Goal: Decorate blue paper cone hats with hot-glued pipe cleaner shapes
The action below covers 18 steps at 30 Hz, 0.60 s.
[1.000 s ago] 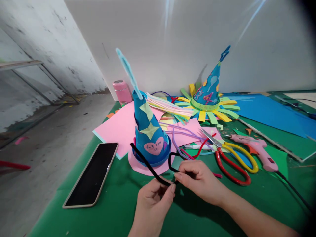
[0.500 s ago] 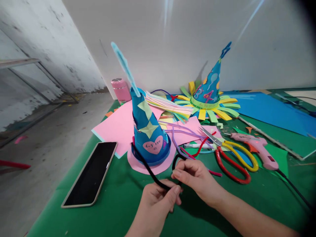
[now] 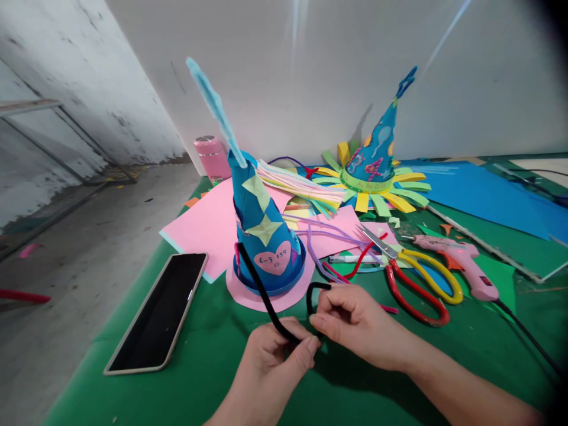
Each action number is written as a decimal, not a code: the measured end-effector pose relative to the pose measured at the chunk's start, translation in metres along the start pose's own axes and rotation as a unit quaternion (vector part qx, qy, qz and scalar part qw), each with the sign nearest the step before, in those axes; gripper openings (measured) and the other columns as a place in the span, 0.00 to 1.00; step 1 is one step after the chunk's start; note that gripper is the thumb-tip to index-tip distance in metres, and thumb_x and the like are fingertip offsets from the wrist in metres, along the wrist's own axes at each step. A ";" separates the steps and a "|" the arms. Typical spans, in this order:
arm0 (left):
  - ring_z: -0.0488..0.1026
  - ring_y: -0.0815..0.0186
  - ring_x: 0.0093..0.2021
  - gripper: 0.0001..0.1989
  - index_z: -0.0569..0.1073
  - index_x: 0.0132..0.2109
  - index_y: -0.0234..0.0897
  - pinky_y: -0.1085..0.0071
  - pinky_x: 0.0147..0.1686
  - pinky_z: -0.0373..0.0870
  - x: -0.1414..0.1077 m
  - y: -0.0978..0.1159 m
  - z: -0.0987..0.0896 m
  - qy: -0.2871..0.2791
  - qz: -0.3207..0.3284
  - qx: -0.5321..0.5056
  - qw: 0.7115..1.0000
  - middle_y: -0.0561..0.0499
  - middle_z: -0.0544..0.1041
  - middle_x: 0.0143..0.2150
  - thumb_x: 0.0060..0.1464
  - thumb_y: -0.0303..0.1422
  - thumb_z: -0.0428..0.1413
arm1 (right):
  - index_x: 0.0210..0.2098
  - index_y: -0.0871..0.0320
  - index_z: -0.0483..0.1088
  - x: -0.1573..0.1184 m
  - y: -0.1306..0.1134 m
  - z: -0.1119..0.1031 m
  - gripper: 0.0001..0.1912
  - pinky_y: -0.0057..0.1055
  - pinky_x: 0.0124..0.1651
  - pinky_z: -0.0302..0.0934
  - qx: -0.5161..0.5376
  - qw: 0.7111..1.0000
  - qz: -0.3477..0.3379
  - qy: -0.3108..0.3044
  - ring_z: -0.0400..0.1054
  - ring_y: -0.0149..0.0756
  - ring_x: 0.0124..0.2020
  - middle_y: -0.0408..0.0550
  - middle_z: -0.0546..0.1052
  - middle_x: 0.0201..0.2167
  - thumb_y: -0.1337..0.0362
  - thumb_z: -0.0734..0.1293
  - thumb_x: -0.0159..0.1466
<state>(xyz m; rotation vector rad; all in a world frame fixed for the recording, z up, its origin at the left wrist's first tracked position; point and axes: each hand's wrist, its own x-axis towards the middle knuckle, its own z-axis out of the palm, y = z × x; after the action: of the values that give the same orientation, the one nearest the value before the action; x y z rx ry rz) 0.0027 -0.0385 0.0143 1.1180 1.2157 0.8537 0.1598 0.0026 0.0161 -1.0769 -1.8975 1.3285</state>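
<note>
A black pipe cleaner point(image 3: 261, 291) runs up and left from my left hand point(image 3: 277, 361), whose thumb and fingers pinch it. Its other end curves in a hook by my right hand point(image 3: 355, 319), where the fingertips grip it. Just beyond my hands stands a blue cone hat point(image 3: 251, 204) with pale green stars, a pink heart with writing on it and a light blue fuzzy stick at its tip. The hat rests on a pink paper brim point(image 3: 270, 305). The black strand passes in front of the hat's lower left side.
A phone point(image 3: 157, 313) lies at the left. Scissors point(image 3: 412, 275) and a pink glue gun point(image 3: 461, 254) lie at the right. Behind are a second cone hat point(image 3: 373, 154) with paper strips, a pink bottle point(image 3: 212, 158), pink paper point(image 3: 199, 225) and blue sheets point(image 3: 483, 195).
My left hand has shifted slightly left and the black strand's upper end stands a little higher. My hands are slightly farther apart. The view has moved a little.
</note>
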 end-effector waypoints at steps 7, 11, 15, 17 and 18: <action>0.58 0.73 0.21 0.11 0.67 0.18 0.33 0.76 0.23 0.54 0.005 0.009 -0.004 -0.056 0.001 -0.012 0.998 0.55 0.64 0.18 0.44 0.31 0.55 | 0.19 0.60 0.59 -0.002 -0.002 -0.004 0.14 0.22 0.20 0.44 0.046 0.998 0.013 -0.034 0.49 0.23 0.18 0.36 0.56 0.17 0.61 0.62 0.57; 0.60 0.73 0.21 0.10 0.69 0.19 0.33 0.76 0.22 0.55 0.009 0.001 -0.001 -0.045 -0.017 -0.069 0.996 0.54 0.66 0.18 0.43 0.32 0.56 | 0.20 0.61 0.62 0.000 0.003 -0.005 0.14 0.22 0.21 0.47 0.120 0.992 0.042 -0.022 0.51 0.24 0.20 0.38 0.58 0.17 0.58 0.63 0.57; 0.63 0.72 0.21 0.10 0.70 0.19 0.33 0.74 0.26 0.59 0.014 -0.010 0.002 -0.022 -0.037 -0.120 0.992 0.53 0.68 0.18 0.44 0.32 0.56 | 0.27 0.61 0.65 0.004 0.008 -0.007 0.13 0.23 0.24 0.49 0.231 0.971 0.063 0.016 0.53 0.25 0.23 0.40 0.61 0.21 0.56 0.61 0.59; 0.62 0.73 0.20 0.09 0.70 0.19 0.33 0.74 0.26 0.59 0.015 -0.011 0.003 -0.021 -0.050 -0.135 0.989 0.54 0.68 0.17 0.43 0.32 0.57 | 0.32 0.60 0.66 0.008 0.009 -0.008 0.12 0.22 0.23 0.47 0.268 0.959 0.076 0.048 0.52 0.24 0.22 0.40 0.62 0.22 0.56 0.61 0.59; 0.61 0.73 0.19 0.09 0.70 0.19 0.33 0.74 0.26 0.59 0.015 -0.011 0.004 -0.027 -0.056 -0.136 0.989 0.54 0.68 0.17 0.42 0.32 0.57 | 0.34 0.60 0.67 0.009 0.009 -0.007 0.12 0.21 0.23 0.47 0.278 0.956 0.076 0.061 0.52 0.23 0.21 0.39 0.62 0.22 0.57 0.62 0.58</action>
<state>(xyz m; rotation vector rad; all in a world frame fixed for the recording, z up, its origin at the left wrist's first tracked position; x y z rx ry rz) 0.0082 -0.0282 -0.0006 0.8408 1.0701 0.8679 0.1633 0.0156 0.0096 -0.9885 -1.2500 1.7016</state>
